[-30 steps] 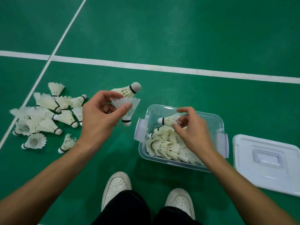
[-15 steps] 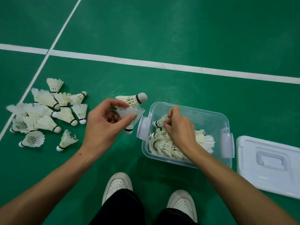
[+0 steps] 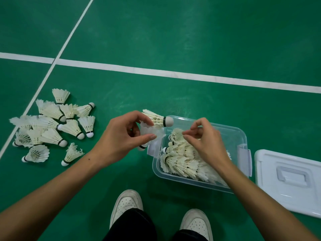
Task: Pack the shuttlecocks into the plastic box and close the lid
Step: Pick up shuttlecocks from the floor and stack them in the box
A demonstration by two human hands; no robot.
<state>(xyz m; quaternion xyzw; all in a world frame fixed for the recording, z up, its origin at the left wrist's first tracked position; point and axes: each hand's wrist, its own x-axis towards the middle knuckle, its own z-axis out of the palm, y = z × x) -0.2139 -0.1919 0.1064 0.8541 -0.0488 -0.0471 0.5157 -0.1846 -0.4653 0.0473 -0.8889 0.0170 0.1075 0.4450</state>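
1. Head view: the green court floor (image 3: 191, 40) with white lines carries everything.
2. The white lid (image 3: 288, 178) lies on the floor just right of the box, so the closing is not yet done.
3. The clear plastic box (image 3: 241, 140) stands open in front of the shoes; many packed shuttlecocks (image 3: 182, 162) lie inside it, at its left and near part.
4. A loose pile of shuttlecocks (image 3: 50, 126) waits on the floor, well to the left.
5. The left hand (image 3: 118, 141) holds two shuttlecocks (image 3: 156, 119) in curled fingers, beside the left edge of the box.
6. The right hand (image 3: 206, 141) hovers over the box with fingers curled narrow; I cannot tell if they pinch a feather.

I judge that the packing step is in progress. The next move calls for passing one held shuttlecock to the right hand and laying it with the rows.
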